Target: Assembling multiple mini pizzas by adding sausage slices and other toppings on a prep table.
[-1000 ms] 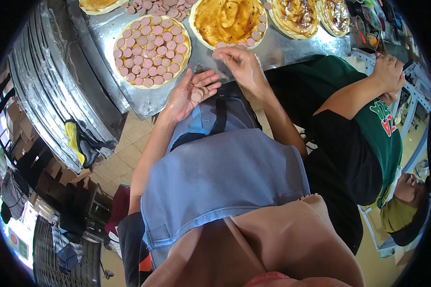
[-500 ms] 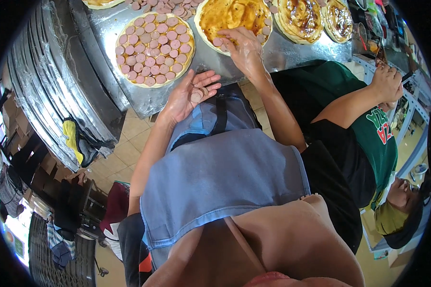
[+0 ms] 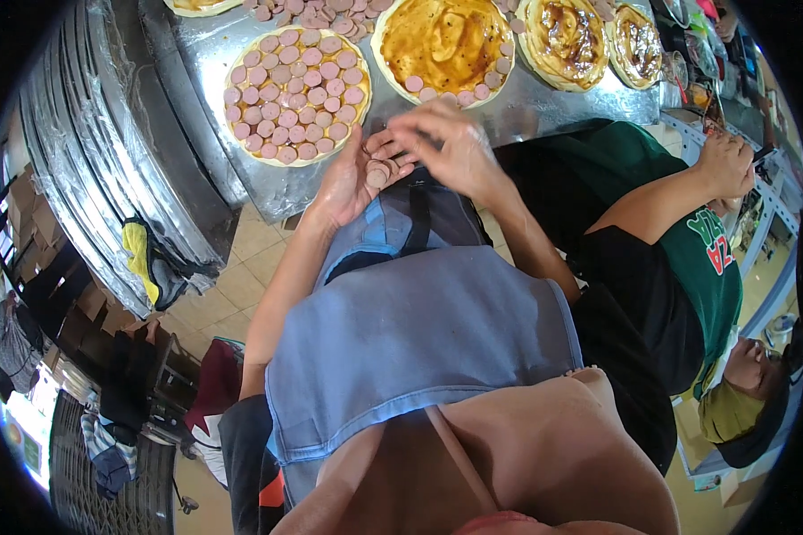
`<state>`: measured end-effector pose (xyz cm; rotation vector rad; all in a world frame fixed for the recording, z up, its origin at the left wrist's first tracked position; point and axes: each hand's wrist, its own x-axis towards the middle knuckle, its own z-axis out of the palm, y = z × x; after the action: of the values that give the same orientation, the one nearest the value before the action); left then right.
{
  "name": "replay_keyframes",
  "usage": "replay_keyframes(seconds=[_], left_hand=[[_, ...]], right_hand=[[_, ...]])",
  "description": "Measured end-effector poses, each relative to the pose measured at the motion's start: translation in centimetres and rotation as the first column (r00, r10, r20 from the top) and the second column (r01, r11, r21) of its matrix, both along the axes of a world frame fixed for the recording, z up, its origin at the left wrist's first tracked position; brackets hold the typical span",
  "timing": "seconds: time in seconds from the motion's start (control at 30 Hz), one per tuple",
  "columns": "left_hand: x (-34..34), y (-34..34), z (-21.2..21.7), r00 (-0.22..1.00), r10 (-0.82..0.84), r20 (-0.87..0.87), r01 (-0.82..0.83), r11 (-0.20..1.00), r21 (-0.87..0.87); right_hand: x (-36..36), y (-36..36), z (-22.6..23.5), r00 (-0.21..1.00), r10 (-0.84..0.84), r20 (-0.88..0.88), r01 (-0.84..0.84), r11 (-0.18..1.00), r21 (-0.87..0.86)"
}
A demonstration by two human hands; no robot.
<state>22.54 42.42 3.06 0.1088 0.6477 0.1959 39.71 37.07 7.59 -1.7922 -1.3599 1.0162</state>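
Palm up below the pizza bases, my left hand [image 3: 348, 183] cradles a few round sausage slices [image 3: 382, 172] in its curled fingers. Over those fingertips hovers my right hand [image 3: 455, 153], its fingers stretched, apart and slightly blurred; no slice shows in them. Just beyond is a round pizza base [image 3: 437, 40] spread with orange-brown sauce, with pink slices lining its near and right edge. To its left lies another base [image 3: 296, 94] covered with sausage slices.
More loose slices [image 3: 330, 16] are heaped at the back of the metal table [image 3: 272, 189]. Two sauced bases [image 3: 562, 43] [image 3: 635, 45] lie to the right. Stacked, plastic-wrapped trays [image 3: 107, 160] stand at left. A co-worker in a green apron [image 3: 678, 227] is close on my right, hands together.
My right hand has drawn back from the near edge of the sauced base to my left hand. A slice lies at the near left edge, where its fingers were.
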Motion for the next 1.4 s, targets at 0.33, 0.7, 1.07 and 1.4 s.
replay_keyframes(seconds=[0.33,0.7,1.07,1.4], left_hand=[[0.5,-0.8,-0.9,0.998,0.041,-0.048,-0.042,0.999,-0.011],[0.0,-0.7,-0.7,0.999,-0.015,-0.04,0.016,1.0,0.009],[-0.5,-1.2,-0.2,0.998,0.001,-0.068,0.002,0.999,0.037],[-0.7,-1.4,-0.1,0.997,0.004,-0.08,0.001,0.998,0.07]], right_hand=[[-1.7,-2.4,-0.9,0.99,0.143,0.014,-0.143,0.99,0.006],[2.7,0.7,-4.0,0.908,-0.159,-0.388,0.139,0.987,-0.079],[3.7,5.6,-5.7,0.99,-0.067,0.124,0.079,0.993,-0.091],[4.0,5.3,-5.0,0.938,-0.077,0.338,0.004,0.978,0.21]])
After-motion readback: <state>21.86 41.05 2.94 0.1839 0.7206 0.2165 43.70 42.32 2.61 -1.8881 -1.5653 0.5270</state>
